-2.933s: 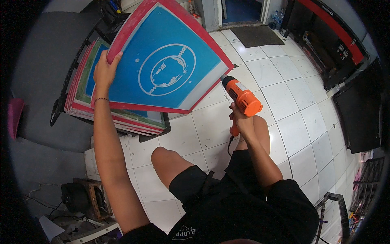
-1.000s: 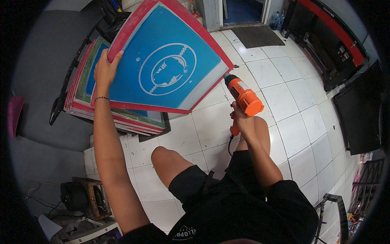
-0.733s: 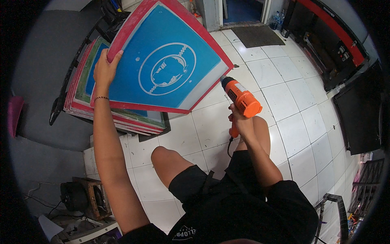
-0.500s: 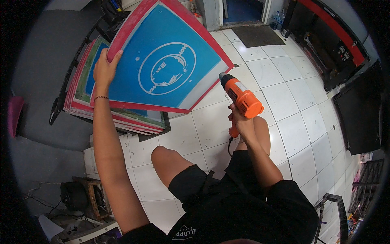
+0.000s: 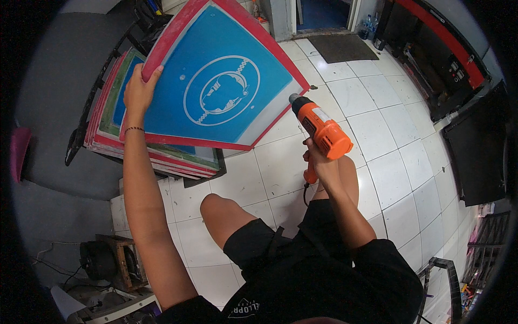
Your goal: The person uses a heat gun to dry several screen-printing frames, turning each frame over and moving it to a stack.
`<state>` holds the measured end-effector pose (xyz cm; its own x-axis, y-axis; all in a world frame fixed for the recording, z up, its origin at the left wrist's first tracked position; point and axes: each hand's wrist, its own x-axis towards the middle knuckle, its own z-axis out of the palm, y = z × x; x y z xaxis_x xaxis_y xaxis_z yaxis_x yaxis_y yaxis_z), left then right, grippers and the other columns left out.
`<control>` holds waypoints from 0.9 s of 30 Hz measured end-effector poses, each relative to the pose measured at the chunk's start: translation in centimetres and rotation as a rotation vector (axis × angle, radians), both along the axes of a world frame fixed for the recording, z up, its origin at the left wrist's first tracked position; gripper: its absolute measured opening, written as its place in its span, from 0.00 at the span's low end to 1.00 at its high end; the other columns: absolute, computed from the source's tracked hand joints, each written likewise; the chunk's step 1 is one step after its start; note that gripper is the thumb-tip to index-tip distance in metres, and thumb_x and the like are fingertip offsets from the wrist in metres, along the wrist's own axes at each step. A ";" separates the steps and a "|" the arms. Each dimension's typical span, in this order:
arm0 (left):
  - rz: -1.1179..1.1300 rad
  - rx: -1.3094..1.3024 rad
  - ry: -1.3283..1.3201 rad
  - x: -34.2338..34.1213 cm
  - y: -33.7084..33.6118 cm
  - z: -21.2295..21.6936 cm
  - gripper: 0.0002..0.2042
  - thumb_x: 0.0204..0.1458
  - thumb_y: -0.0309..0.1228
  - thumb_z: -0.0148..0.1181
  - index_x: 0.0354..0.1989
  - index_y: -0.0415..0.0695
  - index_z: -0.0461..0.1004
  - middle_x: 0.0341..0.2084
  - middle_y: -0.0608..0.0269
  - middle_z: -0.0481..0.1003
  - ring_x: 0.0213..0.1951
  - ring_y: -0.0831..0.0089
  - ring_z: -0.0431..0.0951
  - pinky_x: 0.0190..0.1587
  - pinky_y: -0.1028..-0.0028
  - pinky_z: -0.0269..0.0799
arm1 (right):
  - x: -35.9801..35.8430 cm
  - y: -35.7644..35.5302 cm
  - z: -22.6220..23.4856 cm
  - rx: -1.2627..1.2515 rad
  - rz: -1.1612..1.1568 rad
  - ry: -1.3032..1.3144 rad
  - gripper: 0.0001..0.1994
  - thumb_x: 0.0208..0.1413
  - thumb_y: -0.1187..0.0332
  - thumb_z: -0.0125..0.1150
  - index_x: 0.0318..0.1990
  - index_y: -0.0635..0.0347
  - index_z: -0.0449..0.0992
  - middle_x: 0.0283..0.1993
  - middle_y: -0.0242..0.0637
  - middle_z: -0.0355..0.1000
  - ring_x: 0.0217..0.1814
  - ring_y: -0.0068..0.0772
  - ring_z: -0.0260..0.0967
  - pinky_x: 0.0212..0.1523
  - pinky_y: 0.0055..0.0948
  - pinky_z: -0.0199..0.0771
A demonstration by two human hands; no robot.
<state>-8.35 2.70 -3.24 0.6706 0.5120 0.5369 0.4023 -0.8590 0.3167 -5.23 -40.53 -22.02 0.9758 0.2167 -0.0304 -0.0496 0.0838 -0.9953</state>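
My left hand [image 5: 140,93] is closed on the left edge of a screen-printing frame [image 5: 278,38], thumb on the front side. The frame has a red border and blue mesh with a pale oval design, and it is held tilted above a stack of similar screen frames [image 5: 108,129]. In my right hand [image 5: 322,162] is an orange corded heat gun [image 5: 325,132] with a black collar and grey metal nozzle. Its nozzle points up and left, close to the frame's lower right edge, apart from the mesh. The cord hangs below the grip.
A black rack [image 5: 73,143] holds the stack at the left. White floor tiles [image 5: 399,162] spread around my legs, with a dark doormat [image 5: 342,48] by the doorway. A red-and-black machine [image 5: 453,48] stands at the far right. A black fan-like device [image 5: 99,260] sits lower left.
The heat gun has shifted very slightly, its rear end a little to the right and its nozzle a little up and left. My left hand and the frame look unmoved.
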 end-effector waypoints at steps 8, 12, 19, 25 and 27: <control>0.020 0.013 0.012 0.1 -0.1 0.1 0.33 0.50 0.64 0.55 0.51 0.48 0.71 0.41 0.49 0.79 0.44 0.51 0.79 0.45 0.58 0.72 | -0.5 -0.2 0.4 0.003 -0.001 -0.029 0.14 0.58 0.64 0.63 0.43 0.63 0.68 0.29 0.30 0.67 0.25 0.23 0.68 0.24 0.26 0.68; -0.005 0.016 -0.002 0.3 0.1 -0.4 0.34 0.51 0.64 0.53 0.53 0.46 0.71 0.42 0.47 0.78 0.45 0.50 0.79 0.46 0.57 0.71 | -1.4 -0.4 1.1 0.003 -0.034 -0.012 0.15 0.58 0.63 0.63 0.44 0.63 0.69 0.28 0.31 0.68 0.25 0.23 0.68 0.24 0.25 0.67; 0.003 0.001 0.048 0.2 0.7 0.0 0.33 0.56 0.62 0.47 0.54 0.44 0.69 0.45 0.44 0.76 0.49 0.47 0.76 0.49 0.56 0.70 | -3.5 -0.6 2.8 0.036 -0.005 -0.096 0.14 0.59 0.63 0.62 0.45 0.62 0.70 0.29 0.33 0.70 0.22 0.23 0.67 0.22 0.26 0.67; -0.040 0.018 0.011 0.2 0.2 0.1 0.30 0.59 0.58 0.45 0.54 0.44 0.69 0.46 0.43 0.76 0.50 0.47 0.76 0.50 0.57 0.69 | -5.4 -0.4 4.9 0.198 0.161 -0.150 0.13 0.58 0.68 0.61 0.48 0.62 0.71 0.31 0.31 0.71 0.27 0.22 0.69 0.22 0.22 0.68; -0.051 0.012 0.009 0.3 -0.1 0.3 0.29 0.60 0.57 0.45 0.53 0.43 0.70 0.46 0.43 0.76 0.50 0.46 0.75 0.50 0.57 0.69 | -5.7 0.5 4.8 0.246 0.216 -0.258 0.15 0.57 0.69 0.62 0.50 0.61 0.71 0.34 0.31 0.72 0.29 0.21 0.70 0.23 0.20 0.69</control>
<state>-8.01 2.57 -2.92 0.7000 0.4707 0.5370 0.3609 -0.8821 0.3028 -10.95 -40.08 -17.21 0.8759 0.3877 0.2872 0.1562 0.3355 -0.9290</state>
